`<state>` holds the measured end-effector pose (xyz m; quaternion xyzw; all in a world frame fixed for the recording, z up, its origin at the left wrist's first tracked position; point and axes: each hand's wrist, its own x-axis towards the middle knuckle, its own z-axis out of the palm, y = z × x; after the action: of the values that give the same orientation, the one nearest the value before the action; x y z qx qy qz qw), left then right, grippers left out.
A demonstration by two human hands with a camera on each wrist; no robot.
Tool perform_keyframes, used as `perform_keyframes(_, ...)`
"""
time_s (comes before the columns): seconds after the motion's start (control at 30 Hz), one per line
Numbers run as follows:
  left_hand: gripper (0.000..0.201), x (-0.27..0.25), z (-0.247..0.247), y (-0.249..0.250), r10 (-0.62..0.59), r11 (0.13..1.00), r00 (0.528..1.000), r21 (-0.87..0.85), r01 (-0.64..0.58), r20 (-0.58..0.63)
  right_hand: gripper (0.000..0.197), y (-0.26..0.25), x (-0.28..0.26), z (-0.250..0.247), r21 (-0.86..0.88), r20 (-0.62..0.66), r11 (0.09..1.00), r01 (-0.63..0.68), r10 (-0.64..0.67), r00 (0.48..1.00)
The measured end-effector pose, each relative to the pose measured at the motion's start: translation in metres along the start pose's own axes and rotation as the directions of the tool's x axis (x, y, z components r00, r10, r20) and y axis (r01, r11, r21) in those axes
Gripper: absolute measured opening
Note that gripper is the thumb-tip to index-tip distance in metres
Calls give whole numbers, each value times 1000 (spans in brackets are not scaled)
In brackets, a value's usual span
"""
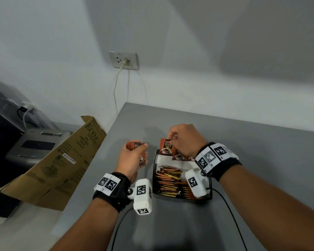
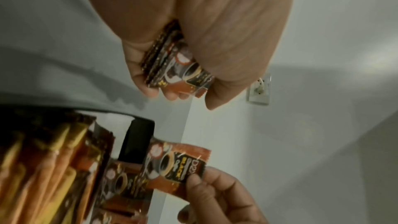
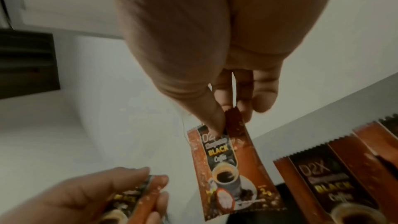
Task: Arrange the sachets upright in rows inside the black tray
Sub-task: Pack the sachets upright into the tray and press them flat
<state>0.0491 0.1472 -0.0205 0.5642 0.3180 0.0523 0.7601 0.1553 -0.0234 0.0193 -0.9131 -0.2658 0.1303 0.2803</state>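
Observation:
A black tray (image 1: 154, 176) stands on the grey table and holds rows of orange and gold stick sachets (image 1: 168, 182) in its near half. Brown coffee sachets (image 1: 179, 155) stand upright along its far wall. My right hand (image 1: 172, 140) pinches the top edge of one brown sachet (image 1: 166, 146) (image 3: 231, 173) and holds it upright over the tray's far left corner. My left hand (image 1: 134, 153), just left of the tray, grips a small stack of the same sachets (image 2: 172, 62) (image 1: 135, 144).
The grey table (image 1: 243, 160) ends at a left edge near a leaning cardboard box (image 1: 62, 160). A grey appliance (image 1: 36, 145) sits below it. A wall socket (image 1: 123, 60) with a plugged cable is behind. Black cables (image 1: 230, 211) trail from my wrists.

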Motion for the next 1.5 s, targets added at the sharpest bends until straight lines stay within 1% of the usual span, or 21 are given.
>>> perform_keyframes(0.1,20,3,-14,-2,-16,1000,1000,5,16,-15,27,4,10,16,-63,56,997,-43,46,997)
perform_keyframes(0.17,21,4,-19,-3,-16,1000,1000,9,16,-12,25,6,14,26,-83,78,994,-68,74,994)
perform_keyframes(0.23,21,5,-22,-4,-21,1000,1000,10,21,-11,24,7,18,33,-94,90,992,-88,97,991)
perform_keyframes(0.37,22,5,-25,-8,-36,999,999,11,36,-7,29,9,27,42,-124,97,988,-94,107,990)
perform_keyframes(0.6,25,4,-25,-10,-47,999,999,8,47,-1,18,13,31,48,-178,95,977,-119,137,986)
perform_keyframes(0.77,35,1,-22,-9,-73,997,997,-37,74,8,19,15,31,52,-179,102,978,-111,131,986)
perform_keyframes(0.9,35,-1,-18,-7,-72,997,997,-8,72,23,23,16,29,50,-154,111,983,-104,122,986)
perform_keyframes(1.03,42,-3,-13,-5,-67,997,997,34,65,47,24,19,29,49,-144,108,985,-91,107,988)
perform_keyframes(1.17,42,-2,-10,-7,-59,997,996,48,56,61,24,19,28,49,-153,80,986,-65,78,994)
perform_keyframes(1.23,40,-3,-10,-7,-53,998,996,38,51,71,24,19,27,51,-154,77,986,-67,80,994)
perform_keyframes(1.33,33,-5,-11,-6,-47,999,995,8,47,82,21,17,25,49,-128,54,990,-63,70,996)
perform_keyframes(1.4,32,-6,-12,-5,-32,999,993,27,30,112,22,12,22,41,-82,15,996,-38,39,999)
perform_keyframes(1.5,39,-4,-7,-5,13,997,986,74,-25,167,23,-7,13,25,85,-27,995,61,-59,998)
